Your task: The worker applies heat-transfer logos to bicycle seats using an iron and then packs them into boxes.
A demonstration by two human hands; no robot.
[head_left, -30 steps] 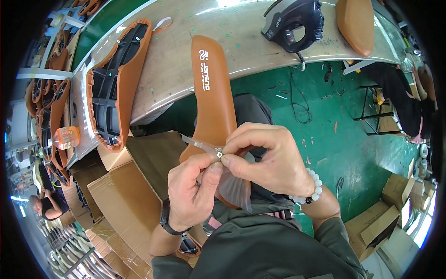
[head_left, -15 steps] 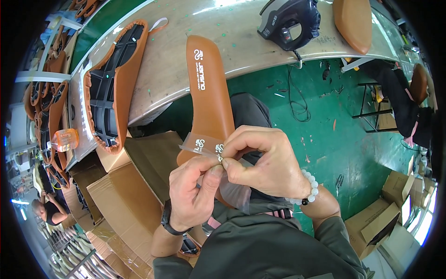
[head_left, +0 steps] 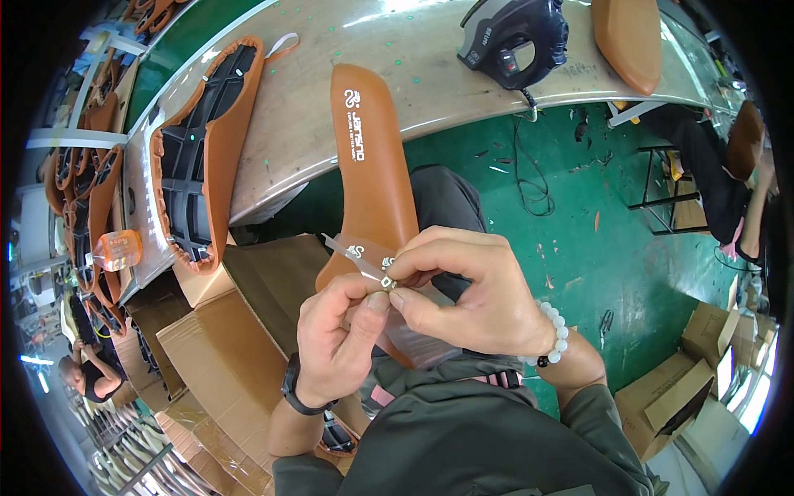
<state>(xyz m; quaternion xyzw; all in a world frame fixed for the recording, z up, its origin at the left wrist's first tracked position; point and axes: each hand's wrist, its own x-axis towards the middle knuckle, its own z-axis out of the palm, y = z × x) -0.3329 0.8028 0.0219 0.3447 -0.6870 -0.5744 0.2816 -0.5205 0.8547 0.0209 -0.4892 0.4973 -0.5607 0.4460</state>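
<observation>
Brown seat: showed behind clear film
Left hand: pinched the film
Right hand: pinched it just alongside

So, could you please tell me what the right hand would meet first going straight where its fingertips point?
Probably the left hand, close beside the right hand, with clear film at their fingertips, though depth there is unclear.

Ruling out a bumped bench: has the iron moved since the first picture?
No, the iron sits at the same spot on the table; both shift slightly left together in view, which suggests camera motion.
</observation>
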